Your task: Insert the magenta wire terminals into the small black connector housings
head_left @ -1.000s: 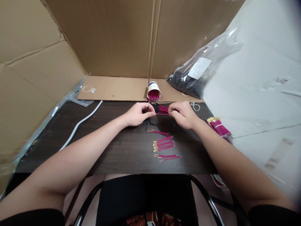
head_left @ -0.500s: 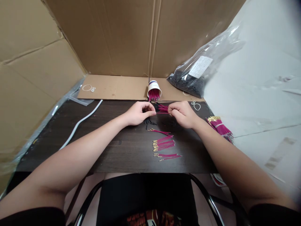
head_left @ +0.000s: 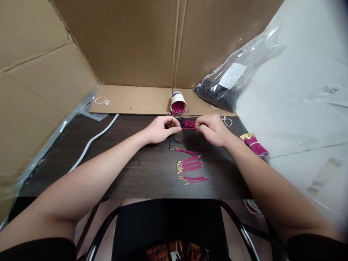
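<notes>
My left hand [head_left: 160, 129] and my right hand [head_left: 212, 129] meet over the far middle of a dark table [head_left: 127, 170]. Between them runs a small bunch of magenta wires with black ends [head_left: 187, 124]; my right hand grips the bunch and my left fingertips pinch at its black ends. Just below my left hand lie a few small black sleeves [head_left: 172, 139]. Nearer to me lie loose magenta wires with gold tips [head_left: 190, 168] in three small groups.
A tipped paper cup [head_left: 178, 102] filled with magenta wires lies behind the hands. A plastic bag of black parts [head_left: 225, 87] leans at the back right. A tied wire bundle [head_left: 254, 145] lies at the right edge, a white cable [head_left: 92, 139] at left. Cardboard walls surround the table.
The hands stay together at the same place; the fingers shift slightly on the bunch. The view has drifted a little.
</notes>
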`<state>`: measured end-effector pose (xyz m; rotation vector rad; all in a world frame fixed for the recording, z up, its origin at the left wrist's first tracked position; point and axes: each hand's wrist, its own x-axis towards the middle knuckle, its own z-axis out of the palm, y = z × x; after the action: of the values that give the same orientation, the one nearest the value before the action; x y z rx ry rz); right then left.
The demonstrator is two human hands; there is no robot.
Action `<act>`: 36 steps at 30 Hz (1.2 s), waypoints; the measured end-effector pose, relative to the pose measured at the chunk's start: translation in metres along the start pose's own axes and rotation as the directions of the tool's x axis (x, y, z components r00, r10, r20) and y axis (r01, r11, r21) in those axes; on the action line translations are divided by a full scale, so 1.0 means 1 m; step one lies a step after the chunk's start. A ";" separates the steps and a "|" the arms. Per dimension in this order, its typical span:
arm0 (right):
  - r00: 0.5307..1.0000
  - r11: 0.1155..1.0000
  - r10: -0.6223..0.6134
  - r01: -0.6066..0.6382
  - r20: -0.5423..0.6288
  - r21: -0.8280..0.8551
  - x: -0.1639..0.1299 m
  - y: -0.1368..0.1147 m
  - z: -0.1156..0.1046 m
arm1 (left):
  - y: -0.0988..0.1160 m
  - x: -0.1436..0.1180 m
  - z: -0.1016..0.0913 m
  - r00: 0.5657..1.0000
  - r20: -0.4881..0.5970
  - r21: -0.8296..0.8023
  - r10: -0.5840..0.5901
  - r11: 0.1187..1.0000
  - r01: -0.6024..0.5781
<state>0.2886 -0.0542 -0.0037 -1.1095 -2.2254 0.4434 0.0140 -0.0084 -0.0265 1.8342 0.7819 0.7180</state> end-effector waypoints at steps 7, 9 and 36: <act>0.997 0.990 -0.033 0.023 -0.070 -0.140 0.001 0.015 -0.004 | -0.003 0.004 -0.003 0.979 -0.195 -0.028 -0.052 0.998 0.048; 0.996 0.985 -0.052 0.040 -0.066 -0.167 0.001 0.018 -0.003 | -0.004 0.004 -0.004 0.975 -0.209 0.043 -0.072 0.996 0.082; 1.000 0.952 -0.020 0.022 0.010 -0.307 -0.003 0.014 -0.004 | 0.001 -0.003 -0.013 0.948 0.275 0.310 0.159 0.919 -0.244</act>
<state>0.3007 -0.0485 -0.0094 -1.2382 -2.3641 0.0905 0.0025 -0.0042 -0.0218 2.2948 0.5824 0.4904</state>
